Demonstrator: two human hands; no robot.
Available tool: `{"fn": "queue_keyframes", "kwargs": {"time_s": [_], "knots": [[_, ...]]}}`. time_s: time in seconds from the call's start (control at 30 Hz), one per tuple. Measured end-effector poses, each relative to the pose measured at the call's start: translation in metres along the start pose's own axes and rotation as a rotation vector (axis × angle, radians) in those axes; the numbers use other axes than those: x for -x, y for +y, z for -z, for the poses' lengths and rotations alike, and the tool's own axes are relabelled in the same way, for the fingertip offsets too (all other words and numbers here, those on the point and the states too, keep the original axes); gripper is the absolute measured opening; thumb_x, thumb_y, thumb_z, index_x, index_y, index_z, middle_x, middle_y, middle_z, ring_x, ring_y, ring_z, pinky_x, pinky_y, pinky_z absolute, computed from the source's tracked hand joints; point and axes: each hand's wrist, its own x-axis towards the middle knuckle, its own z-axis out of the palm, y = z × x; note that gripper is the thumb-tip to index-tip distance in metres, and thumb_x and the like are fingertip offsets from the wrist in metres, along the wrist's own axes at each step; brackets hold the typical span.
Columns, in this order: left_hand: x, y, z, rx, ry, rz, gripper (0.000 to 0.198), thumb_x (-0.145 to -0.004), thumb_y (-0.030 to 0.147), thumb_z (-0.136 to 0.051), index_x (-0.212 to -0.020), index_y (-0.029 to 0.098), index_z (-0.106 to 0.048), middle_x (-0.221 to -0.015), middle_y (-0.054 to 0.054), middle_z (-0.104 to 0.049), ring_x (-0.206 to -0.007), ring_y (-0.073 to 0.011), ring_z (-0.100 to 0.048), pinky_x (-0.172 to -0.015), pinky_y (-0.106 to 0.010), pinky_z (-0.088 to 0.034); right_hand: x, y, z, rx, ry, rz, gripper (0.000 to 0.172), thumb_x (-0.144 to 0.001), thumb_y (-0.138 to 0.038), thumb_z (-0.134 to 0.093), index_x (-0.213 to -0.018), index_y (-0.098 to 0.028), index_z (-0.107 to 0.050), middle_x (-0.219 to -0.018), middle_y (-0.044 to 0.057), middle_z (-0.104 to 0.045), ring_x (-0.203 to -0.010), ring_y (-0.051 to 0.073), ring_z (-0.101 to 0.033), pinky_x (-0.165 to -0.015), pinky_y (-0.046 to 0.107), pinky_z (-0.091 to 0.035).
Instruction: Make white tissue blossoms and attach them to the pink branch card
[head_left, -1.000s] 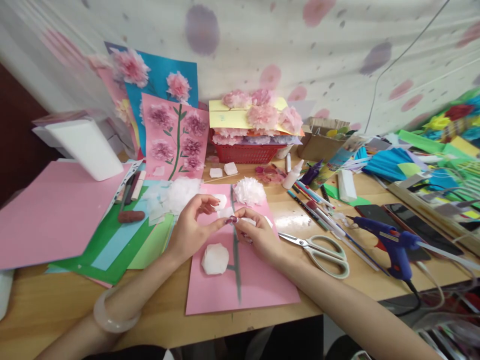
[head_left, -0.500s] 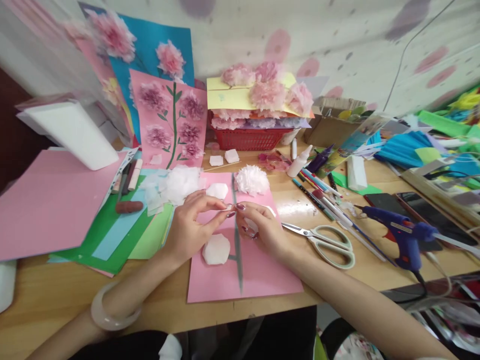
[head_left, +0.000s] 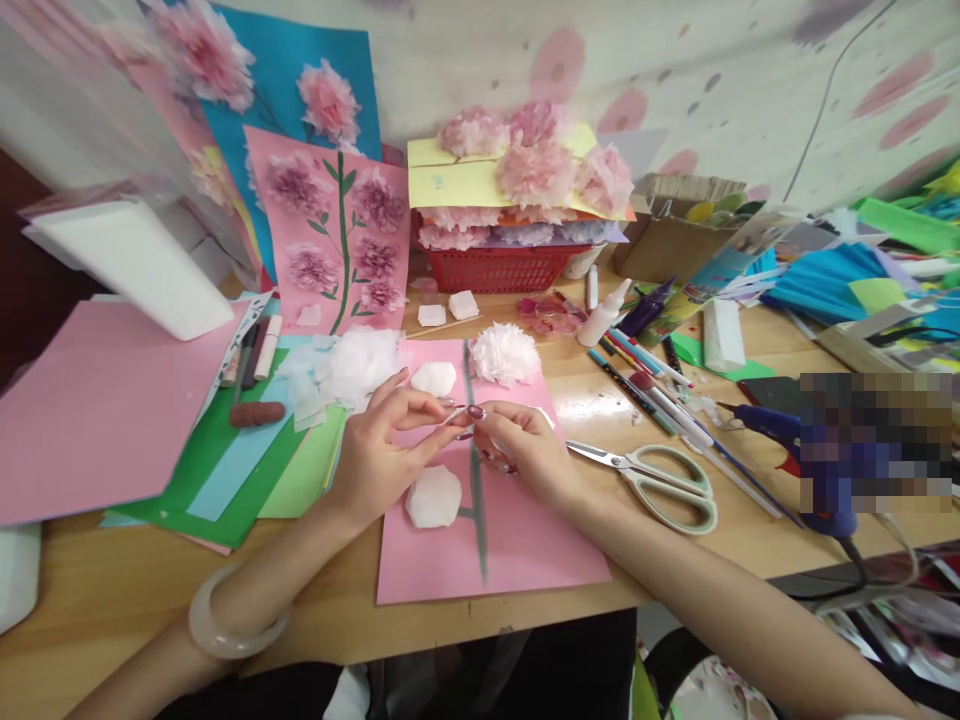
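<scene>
My left hand (head_left: 386, 450) and my right hand (head_left: 525, 450) meet fingertip to fingertip over a pink sheet (head_left: 495, 545) with a painted green stem (head_left: 475, 490). Both pinch a small white tissue piece (head_left: 452, 415) between thumbs and forefingers. Below my left hand a flat white tissue pad (head_left: 433, 497) lies on the sheet. Another white pad (head_left: 433, 378) and a fluffed white tissue flower (head_left: 505, 354) sit at the sheet's far end.
Scissors (head_left: 660, 483) lie right of the sheet, then pens (head_left: 645, 385), a glue bottle (head_left: 604, 314) and a blue glue gun (head_left: 772, 425). A loose tissue pile (head_left: 352, 365), green and pink papers (head_left: 105, 400), a red basket (head_left: 499, 268) and finished flower cards (head_left: 334, 235) stand behind and left.
My hands have stayed together over the sheet, the fingers shifting slightly on the tissue piece. The camera has tilted down a little, so everything sits higher in view.
</scene>
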Motion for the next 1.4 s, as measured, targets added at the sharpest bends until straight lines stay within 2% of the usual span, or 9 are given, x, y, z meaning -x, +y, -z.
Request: {"fn": "queue_keyframes", "kwargs": {"time_s": [0.1,0.27,0.4,0.97,1.4], "knots": [[-0.0013,0.0003,0.0014,-0.009,-0.068,-0.008,0.011,-0.083,0.021,-0.071,-0.093,0.021,-0.065,-0.085,0.002,-0.079,-0.077,-0.0173,-0.076,-0.113,-0.05,-0.043,-0.0001,0.0,0.0004,0.003,0.003,0.005,0.029,-0.087,-0.044,-0.062,-0.076,-0.017,-0.065,-0.054,-0.006,-0.045,-0.044,0.006,-0.031,-0.045,0.024,-0.02],[-0.0017,-0.0025,0.0031,-0.032,-0.082,-0.01,0.005,-0.088,0.016,-0.062,-0.089,0.021,-0.064,-0.084,0.002,-0.079,-0.073,-0.0152,-0.076,-0.112,-0.05,-0.044,-0.0013,0.002,0.0008,0.009,-0.001,0.052,0.023,-0.089,-0.037,-0.059,-0.088,-0.018,-0.07,-0.056,-0.006,-0.043,-0.047,0.007,-0.031,-0.048,0.024,-0.023],[-0.0006,-0.0046,0.0022,-0.006,-0.081,0.05,0.007,-0.087,0.018,-0.065,-0.084,0.021,-0.06,-0.083,0.002,-0.079,-0.08,-0.0179,-0.076,-0.113,-0.05,-0.042,-0.0028,0.0025,0.0007,0.021,-0.013,0.037,0.023,-0.089,-0.037,-0.059,-0.085,-0.017,-0.07,-0.056,-0.006,-0.044,-0.048,0.007,-0.03,-0.049,0.025,-0.025],[-0.0011,-0.0025,0.0042,0.036,-0.082,-0.064,0.018,-0.08,0.015,-0.075,-0.077,0.022,-0.058,-0.088,0.001,-0.08,-0.083,-0.0206,-0.077,-0.118,-0.055,-0.032,0.0023,-0.0022,-0.0008,0.032,-0.029,-0.033,0.021,-0.084,-0.039,-0.064,-0.079,-0.019,-0.065,-0.057,-0.007,-0.043,-0.05,0.008,-0.031,-0.051,0.025,-0.027],[-0.001,0.001,0.0031,0.01,-0.087,-0.04,0.017,-0.081,0.019,-0.072,-0.074,0.023,-0.058,-0.087,0.002,-0.08,-0.083,-0.0219,-0.077,-0.116,-0.057,-0.034,0.0022,-0.0052,-0.0013,0.054,-0.007,-0.051,0.017,-0.078,-0.036,-0.064,-0.076,-0.019,-0.063,-0.054,-0.007,-0.044,-0.049,0.008,-0.034,-0.051,0.024,-0.028]]}}
